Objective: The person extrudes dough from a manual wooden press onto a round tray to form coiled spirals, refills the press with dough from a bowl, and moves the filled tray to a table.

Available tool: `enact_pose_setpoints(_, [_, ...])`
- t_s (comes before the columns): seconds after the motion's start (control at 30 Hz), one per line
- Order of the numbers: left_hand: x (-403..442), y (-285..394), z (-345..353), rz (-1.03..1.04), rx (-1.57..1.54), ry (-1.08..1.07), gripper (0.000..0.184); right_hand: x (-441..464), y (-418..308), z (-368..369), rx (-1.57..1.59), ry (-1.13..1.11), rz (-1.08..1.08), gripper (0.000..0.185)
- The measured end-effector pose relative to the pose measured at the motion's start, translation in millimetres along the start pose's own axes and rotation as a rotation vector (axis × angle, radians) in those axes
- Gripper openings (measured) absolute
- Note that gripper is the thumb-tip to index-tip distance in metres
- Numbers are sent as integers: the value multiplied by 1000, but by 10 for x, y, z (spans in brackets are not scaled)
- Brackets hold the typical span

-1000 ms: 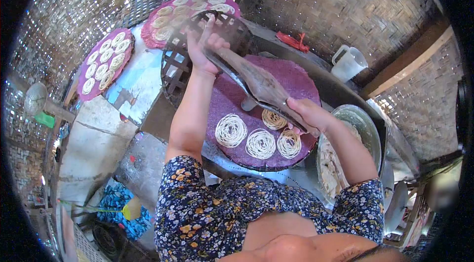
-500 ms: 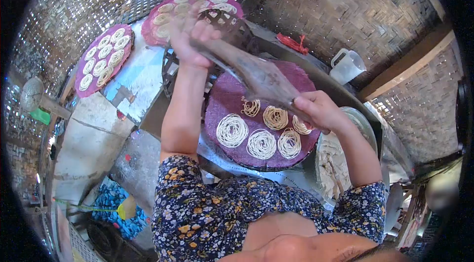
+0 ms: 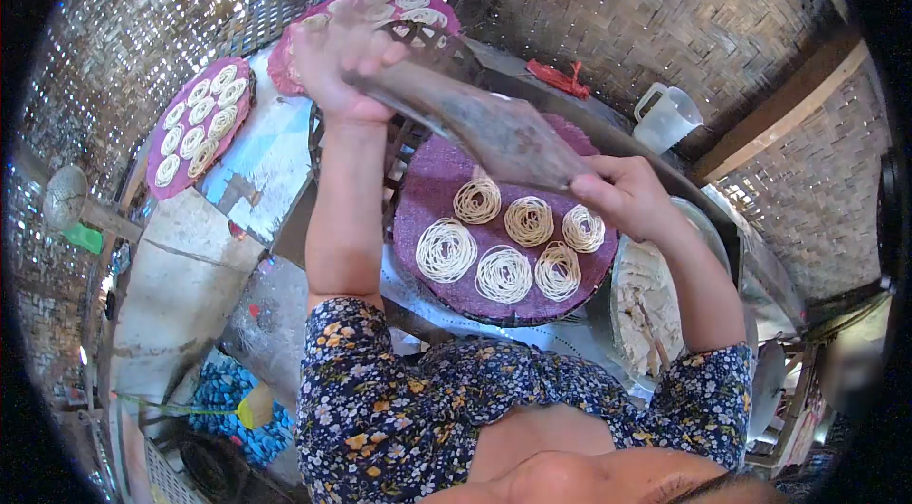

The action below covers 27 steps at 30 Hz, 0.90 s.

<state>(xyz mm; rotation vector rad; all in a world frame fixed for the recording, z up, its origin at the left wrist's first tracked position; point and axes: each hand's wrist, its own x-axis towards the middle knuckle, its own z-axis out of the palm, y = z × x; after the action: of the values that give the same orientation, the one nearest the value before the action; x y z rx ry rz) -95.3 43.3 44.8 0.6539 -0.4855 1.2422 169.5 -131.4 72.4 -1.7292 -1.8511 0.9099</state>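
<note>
The largest thing before us is the round purple tray point(image 3: 432, 171), with the tool over its far half; its near edge stands just beside the basin point(image 3: 602, 319), so a bumped rim could, we judge, jolt everything lying on it. The basin holds a pale paste point(image 3: 635, 290), below our right forearm; if that arm drops, the sleeve or elbow could dip in.

The wooden tool point(image 3: 503, 129) hangs slantwise above the tray, clear of it and held between our hands. Our right hand point(image 3: 622, 195) is closed around its near end, thumb along the top. Our left hand point(image 3: 347, 62) is at the far end, fingers partly curled but blurred, so we cannot tell how firmly it grips. If that side slips, the tool could tip and smear what lies beneath.

Six coils lie on the cloth: the large front-left coil point(image 3: 446, 250) and five smaller ones, set close together. A sideways drift could lay one over its neighbour. Smallest are the strands point(image 3: 479, 171) under the tool, reaching the rear-left coil point(image 3: 477, 204); uneven pressure or a jerk could snap them.
</note>
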Motion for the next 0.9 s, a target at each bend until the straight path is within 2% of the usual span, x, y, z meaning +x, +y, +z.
enact_pose_setpoints(0.03, [18,49,17,-9,17,-25,59,15,-7,26,12,-12,-4,49])
enact_pose_setpoints(0.17, [-154,63,276,-20,34,281,62,-55,85,114,87,-85,17,46])
enact_pose_setpoints(0.2, [-201,44,292,-37,45,291,61,-93,131,138,121,-86,-30,45])
enact_pose_setpoints(0.33, [-358,-188,182,-103,16,207,56,-288,262,96,123,-113,58,43])
enact_pose_setpoints(0.47, [-401,-426,81,-107,36,273,53,-407,319,63,123,-103,148,44])
enact_pose_setpoints(0.57, [-321,-557,8,-194,-148,254,54,-434,393,41,53,-96,160,45])
enact_pose_setpoints(0.6, [-293,-588,-56,-263,-297,150,57,-436,444,56,64,-89,127,45])
enact_pose_setpoints(0.7, [-380,-902,28,-506,72,386,58,-427,564,102,154,-103,141,46])
enact_pose_setpoints(0.77, [-590,-1031,-505,-1088,258,398,54,-415,577,127,185,-90,151,47])
enact_pose_setpoints(0.83, [-949,-1279,-821,-974,725,388,50,-397,563,142,167,-43,128,47])
enact_pose_setpoints(0.9, [-1009,-1261,-666,-1003,853,382,48,-349,612,150,139,-42,112,47])
